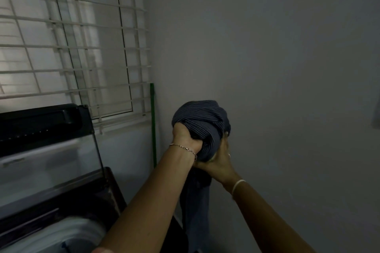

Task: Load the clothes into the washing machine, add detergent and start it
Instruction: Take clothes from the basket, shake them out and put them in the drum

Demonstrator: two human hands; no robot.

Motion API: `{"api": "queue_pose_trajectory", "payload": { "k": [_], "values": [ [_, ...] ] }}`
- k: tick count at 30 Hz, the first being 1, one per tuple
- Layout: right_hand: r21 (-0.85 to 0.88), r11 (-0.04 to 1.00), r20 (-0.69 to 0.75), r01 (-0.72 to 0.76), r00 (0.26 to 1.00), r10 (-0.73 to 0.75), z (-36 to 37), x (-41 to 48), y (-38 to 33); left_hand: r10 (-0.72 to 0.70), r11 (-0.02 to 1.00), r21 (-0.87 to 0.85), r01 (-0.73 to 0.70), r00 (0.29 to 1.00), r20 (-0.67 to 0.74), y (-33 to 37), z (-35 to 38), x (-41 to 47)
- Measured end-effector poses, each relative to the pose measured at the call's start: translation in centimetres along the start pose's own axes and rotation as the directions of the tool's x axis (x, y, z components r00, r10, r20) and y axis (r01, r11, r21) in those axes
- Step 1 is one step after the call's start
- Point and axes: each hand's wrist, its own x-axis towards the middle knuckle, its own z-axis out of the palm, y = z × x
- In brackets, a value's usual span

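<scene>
A dark blue pinstriped garment point(202, 118) is bunched into a ball, with one end hanging down below my wrists. My left hand point(185, 136) grips the bundle from the left, a thin chain on its wrist. My right hand point(219, 160) holds it from beneath and the right, a pale band on its wrist. Both hands are raised in front of the grey wall. The top-loading washing machine point(61, 230) sits at the lower left with its glass lid point(47, 162) standing open; a pale rim of the tub shows, and the inside is hidden.
A barred window point(72, 37) fills the upper left above the machine. A green pole point(153, 123) stands upright in the corner by the wall. The plain grey wall point(277, 68) takes up the right side.
</scene>
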Motion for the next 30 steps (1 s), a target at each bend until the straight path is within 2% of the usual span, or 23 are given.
{"api": "queue_pose_trajectory", "payload": {
  "k": [4,8,10,12,15,20,22,25,27,28,29,30],
  "values": [
    [0.329,0.944,-0.041,-0.003,0.999,0.017,-0.7,0.3,-1.2,-0.044,0.997,-0.056,0.045,0.999,0.019,1.0,0.5,-0.9],
    [0.404,0.913,-0.068,-0.048,0.994,0.082,-1.4,1.1,-2.1,-0.02,0.998,-0.067,0.023,0.999,0.04,2.3,-0.5,-0.7],
    [0.314,0.947,-0.1,-0.073,0.989,0.109,-1.7,1.7,-2.8,0.045,0.999,-0.013,-0.044,0.998,0.032,3.1,-1.8,0.2],
    [0.193,0.979,-0.143,-0.072,0.985,0.101,-2.1,2.3,-3.2,0.126,0.987,0.095,-0.127,0.992,0.014,3.8,-3.5,1.2],
    [0.099,0.993,-0.218,-0.07,0.972,0.09,-2.7,3.0,-3.8,0.208,0.944,0.263,-0.198,0.978,-0.007,4.3,-6.7,2.3],
    [-0.041,0.998,-0.28,-0.046,0.96,0.032,-2.8,3.7,-4.8,0.016,0.811,0.584,-0.041,0.999,0.049,4.3,-12.9,4.0],
    [-0.115,0.992,-0.264,-0.042,0.964,0.01,-2.7,3.9,-5.0,0.026,0.687,0.721,-0.083,0.996,0.089,4.0,-13.2,3.5],
    [-0.238,0.971,-0.231,-0.033,0.973,-0.023,-2.5,4.0,-5.5,0.075,0.297,0.92,-0.258,0.966,0.247,2.6,-11.8,2.7],
    [-0.309,0.951,-0.191,-0.024,0.981,-0.037,-2.1,4.0,-6.0,0.188,0.013,0.922,-0.387,0.907,0.378,1.2,-10.3,2.4],
    [-0.334,0.942,-0.169,-0.021,0.985,-0.038,-1.8,3.9,-6.3,0.22,-0.088,0.9,-0.427,0.873,0.436,0.3,-9.7,2.5],
    [-0.354,0.935,-0.157,-0.013,0.987,-0.045,-1.5,3.9,-6.5,0.235,-0.154,0.884,-0.441,0.853,0.467,-0.5,-9.2,2.6],
    [-0.378,0.926,-0.154,0.0,0.986,-0.063,-1.2,3.9,-6.8,0.25,-0.169,0.884,-0.435,0.849,0.465,-1.3,-8.8,2.7]
  ]
}}
